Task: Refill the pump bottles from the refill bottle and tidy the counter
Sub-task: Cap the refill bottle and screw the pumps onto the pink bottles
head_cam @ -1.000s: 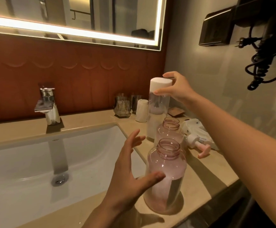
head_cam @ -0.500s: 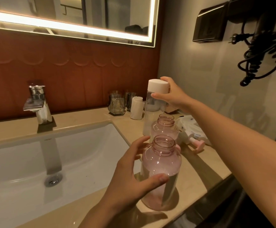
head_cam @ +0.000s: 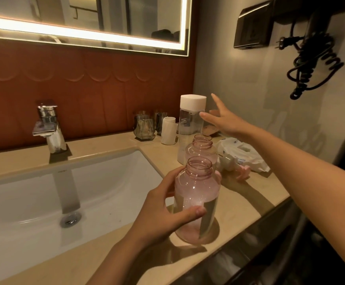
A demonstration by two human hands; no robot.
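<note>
Two pink pump bottles stand uncapped on the beige counter point(head_cam: 114, 262) right of the sink. My left hand point(head_cam: 163, 214) grips the near pink bottle point(head_cam: 196, 202), thumb across its front. The far pink bottle point(head_cam: 201, 151) stands just behind it. Behind that rises the tall clear refill bottle point(head_cam: 190, 124) with a white cap on. My right hand point(head_cam: 223, 122) hovers beside the refill bottle with fingers spread, not touching it. A pump head point(head_cam: 235, 167) with a pink nozzle lies on the counter to the right.
A white basin point(head_cam: 44, 194) and chrome tap point(head_cam: 50, 128) take up the left. Glass tumblers point(head_cam: 143, 126) and a white paper-wrapped cup point(head_cam: 168, 130) stand at the back wall. A white plastic packet point(head_cam: 243, 153) lies by the right wall. A hairdryer cord point(head_cam: 313, 64) hangs above.
My right hand let go of the refill bottle's cap and opened beside it. My left hand closed around the near pink bottle.
</note>
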